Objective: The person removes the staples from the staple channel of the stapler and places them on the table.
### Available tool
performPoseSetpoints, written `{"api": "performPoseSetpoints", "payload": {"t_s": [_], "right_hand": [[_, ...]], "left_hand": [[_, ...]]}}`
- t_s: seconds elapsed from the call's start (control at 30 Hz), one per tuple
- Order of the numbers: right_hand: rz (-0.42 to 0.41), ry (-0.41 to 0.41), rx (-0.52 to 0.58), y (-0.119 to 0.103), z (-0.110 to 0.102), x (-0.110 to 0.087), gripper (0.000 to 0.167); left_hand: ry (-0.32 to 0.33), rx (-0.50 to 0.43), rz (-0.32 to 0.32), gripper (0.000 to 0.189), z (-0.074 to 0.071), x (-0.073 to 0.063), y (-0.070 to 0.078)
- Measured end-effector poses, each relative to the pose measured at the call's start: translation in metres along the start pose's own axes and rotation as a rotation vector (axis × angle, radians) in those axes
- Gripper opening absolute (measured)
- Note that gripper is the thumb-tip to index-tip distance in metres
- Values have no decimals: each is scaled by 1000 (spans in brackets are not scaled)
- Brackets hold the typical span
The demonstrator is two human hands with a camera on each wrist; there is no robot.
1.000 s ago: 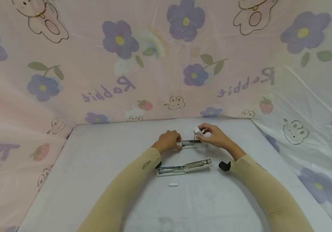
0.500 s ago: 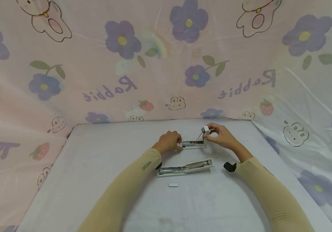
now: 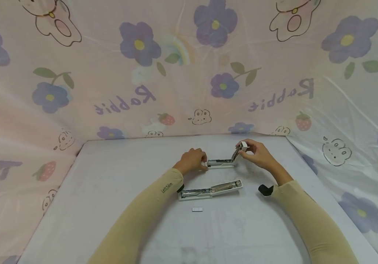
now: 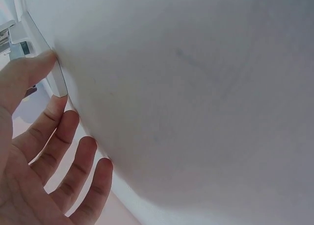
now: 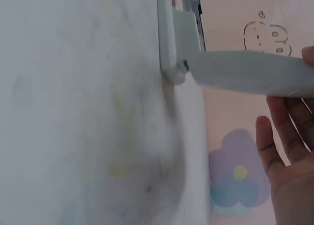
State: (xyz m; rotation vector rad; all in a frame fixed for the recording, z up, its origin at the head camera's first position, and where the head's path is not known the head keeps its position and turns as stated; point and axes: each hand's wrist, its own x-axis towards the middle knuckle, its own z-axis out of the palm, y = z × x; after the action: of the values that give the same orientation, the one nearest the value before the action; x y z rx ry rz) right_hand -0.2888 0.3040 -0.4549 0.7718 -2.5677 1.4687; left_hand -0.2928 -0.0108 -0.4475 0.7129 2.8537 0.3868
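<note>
White far stapler [image 3: 220, 166] sits toward the back of the table [image 3: 93, 183], base flat, lid [image 3: 237, 151] raised steeply from the hinge at the right end.

Head view: our left hand [image 3: 191, 160] pinches the left end of the base; our right hand [image 3: 256, 153] grips the free end of the lid. Nearer us, the near stapler [image 3: 211, 190] lies open too, its lid laid out rightward at a shallow angle, metal parts showing inside. Just nearer still, a small staple strip [image 3: 197, 209] lies flat, touching neither stapler. Beige sleeves [image 3: 152, 205] cover our forearms; black wrist mount [image 3: 265, 189] by the right cuff. Backdrop is a floral sheet [image 3: 175, 80] with mirrored "Rabbit" lettering.

Left wrist view: we've got the thumb over the base end, index fingertip at its tip, other three fingers spread behind. Can't tell if those three touch the table.

Right wrist view: lid stands out roughly square to the base at the hinge. Our thumb is on one side of it, fingertips on the other; one finger sits apart. Part of the left hand shows at the far end.
</note>
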Motion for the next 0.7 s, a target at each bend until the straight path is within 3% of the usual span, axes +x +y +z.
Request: {"api": "performPoseSetpoints", "payload": {"t_s": [0.37, 0.7], "right_hand": [[40, 15, 119, 14, -14, -16, 31], [116, 11, -84, 28, -24, -25, 33]], "left_hand": [[14, -25, 13, 28, 3, 2, -4], [20, -22, 8, 27, 8, 5, -6]]}}
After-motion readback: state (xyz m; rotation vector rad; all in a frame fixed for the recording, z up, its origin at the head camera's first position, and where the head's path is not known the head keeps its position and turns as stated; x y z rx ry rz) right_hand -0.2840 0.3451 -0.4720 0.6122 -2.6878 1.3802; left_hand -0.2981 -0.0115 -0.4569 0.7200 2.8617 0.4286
